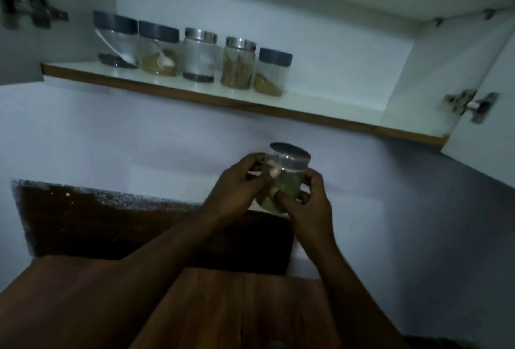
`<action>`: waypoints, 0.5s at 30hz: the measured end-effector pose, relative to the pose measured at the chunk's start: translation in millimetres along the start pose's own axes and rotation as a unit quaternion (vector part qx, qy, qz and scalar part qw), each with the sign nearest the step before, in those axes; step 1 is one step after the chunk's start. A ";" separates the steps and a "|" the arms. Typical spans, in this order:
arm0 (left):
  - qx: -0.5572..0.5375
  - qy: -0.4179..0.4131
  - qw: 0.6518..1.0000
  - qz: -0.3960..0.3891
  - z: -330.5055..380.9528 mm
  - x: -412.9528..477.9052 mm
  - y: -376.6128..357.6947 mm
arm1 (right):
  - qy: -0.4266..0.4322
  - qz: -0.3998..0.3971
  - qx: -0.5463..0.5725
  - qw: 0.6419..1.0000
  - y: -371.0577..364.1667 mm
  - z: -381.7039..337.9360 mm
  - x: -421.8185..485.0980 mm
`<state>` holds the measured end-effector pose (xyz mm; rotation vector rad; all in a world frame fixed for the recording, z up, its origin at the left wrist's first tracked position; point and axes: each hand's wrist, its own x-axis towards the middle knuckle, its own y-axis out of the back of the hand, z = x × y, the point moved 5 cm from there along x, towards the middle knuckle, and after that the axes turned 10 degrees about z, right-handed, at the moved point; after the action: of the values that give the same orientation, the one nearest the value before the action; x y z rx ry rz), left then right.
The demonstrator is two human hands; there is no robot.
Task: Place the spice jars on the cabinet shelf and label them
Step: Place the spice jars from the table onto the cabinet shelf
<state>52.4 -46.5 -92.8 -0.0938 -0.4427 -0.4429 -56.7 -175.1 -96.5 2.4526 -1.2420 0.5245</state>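
Both hands hold a clear spice jar [281, 178] with a grey lid and greenish contents, below the cabinet and above the counter. My left hand [239, 187] grips its left side, thumb across the front. My right hand [306, 200] wraps its right side and base. On the cabinet shelf [320, 103] stands a row of several jars: a grey-lidded jar with dark contents [117, 39], a grey-lidded jar of tan powder [158, 50], two steel-lidded jars [199, 54] [239, 62], and a small grey-lidded jar [271, 71]. Shelf space right of that row is bare.
The cabinet doors hang open, with hinges at left [41, 9] and right [471, 106]. A dark stone counter [83, 220] lies below, and a brown wooden surface [237, 312] sits nearer me. A pale wall runs between counter and cabinet.
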 end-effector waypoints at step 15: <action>0.289 -0.169 0.940 -0.056 124.3 198.4 -64.1 | 0.004 -0.011 -0.039 0.999 7.8 -92.4 248.1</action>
<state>136.4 -159.7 104.8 0.4345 -0.9057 -0.3937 57.5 -309.1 101.4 2.3943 -1.2074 0.4703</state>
